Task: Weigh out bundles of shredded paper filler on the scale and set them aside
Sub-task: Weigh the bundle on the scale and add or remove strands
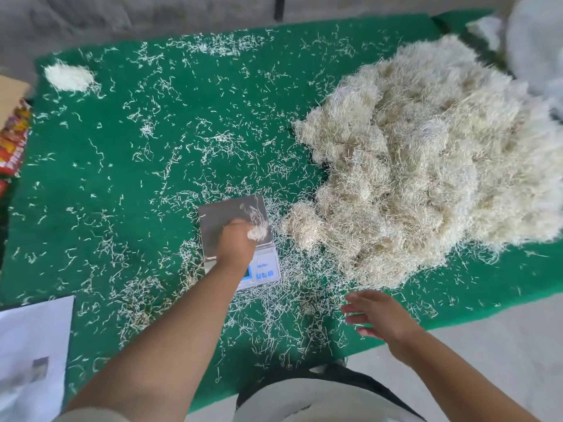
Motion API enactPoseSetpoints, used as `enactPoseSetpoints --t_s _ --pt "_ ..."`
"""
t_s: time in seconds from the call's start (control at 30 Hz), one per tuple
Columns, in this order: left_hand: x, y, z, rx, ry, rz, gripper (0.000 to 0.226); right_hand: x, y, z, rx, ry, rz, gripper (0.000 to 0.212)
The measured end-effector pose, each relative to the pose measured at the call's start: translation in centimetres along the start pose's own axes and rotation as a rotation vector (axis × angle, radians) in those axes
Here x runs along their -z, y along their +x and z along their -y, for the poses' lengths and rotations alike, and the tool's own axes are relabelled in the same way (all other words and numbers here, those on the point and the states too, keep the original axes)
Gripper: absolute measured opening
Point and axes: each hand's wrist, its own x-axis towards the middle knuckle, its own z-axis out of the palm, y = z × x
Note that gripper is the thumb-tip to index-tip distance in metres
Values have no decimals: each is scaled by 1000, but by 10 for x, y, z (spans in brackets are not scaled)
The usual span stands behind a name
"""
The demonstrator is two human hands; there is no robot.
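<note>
While a small tuft of shredded paper (257, 233) is gripped in the curled fingers of the left hand (236, 242), directly over the steel plate of the scale (225, 217), the right hand (377, 318) is held with fingers spread and nothing in it, above the green mat (122, 166) near the table edge, well to the right of and nearer the body than the left hand. Loose strands are seen trailing from the tuft onto the plate just beyond the left hand. Risk 1: the reading could be thrown off if the hand or wrist is rested on the plate during release; whether it is touching now cannot be told. Risk 2: the display is partly covered by the left forearm, so the number may be misread until the arm is pulled back. Risk 3: strands can be dragged off the plate on withdrawal, or stray scraps from the mat added, shifting the weight. The big pile (426, 166) lies ahead and to the right of both hands, just beside the scale's right edge, so spill-over onto the plate is possible. The tuft is a rough clump with no clear long axis; its loose strands are pointed away from the body. The scale's long axis is run roughly away from the body, display end nearest.
</note>
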Motion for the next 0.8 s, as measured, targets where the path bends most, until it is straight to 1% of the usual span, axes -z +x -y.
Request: enactPoseSetpoints --t_s 0.07,0.17,0.2,0.27,0.3,0.33,0.37,0.4,0.47,0.5,0.53,0.6,0.63,0.67,0.7,0.77,0.8 --pt "4 -19 -11 -51 8 9 33 0 -1 7 23 -11 5 18" --pt "11 -53 -34 -141 -14 70 8 -5 -7 26 92 -26 33 21" --pt "14 -65 -44 -154 -49 77 8 -8 -11 35 128 -28 42 23" --pt "23 -88 -66 -158 -188 67 18 -17 -22 54 223 7 68 37" --pt "31 -100 -80 -136 -301 59 16 -23 -28 65 267 51 93 48" --pt "39 -111 -95 -99 -429 62 9 -28 -34 75 302 102 129 57" --pt "49 -121 -110 -66 -551 64 7 -35 -40 85 326 159 173 62" --pt "61 -129 -124 -50 -662 61 20 -41 -47 94 339 229 228 66" --pt "81 -140 -146 -88 -790 19 34 -55 -57 109 311 380 379 68" --pt "89 -143 -155 -124 -807 -26 35 -63 -64 116 283 437 459 72" --pt "96 -145 -164 -166 -801 -83 30 -70 -70 123 251 484 514 79" --pt "103 -151 -174 -217 -725 -208 25 -83 -80 134 186 601 535 93" --pt "103 -155 -175 -221 -699 -230 27 -87 -83 138 176 663 523 93" --pt "104 -160 -177 -214 -707 -192 32 -88 -83 139 181 713 507 88" --pt "104 -166 -178 -214 -724 -119 41 -88 -83 139 192 751 493 84" --pt "99 -176 -178 -278 -714 19 57 -82 -82 135 192 809 513 78" --pt "95 -180 -179 -319 -671 29 57 -79 -82 133 177 822 540 79"
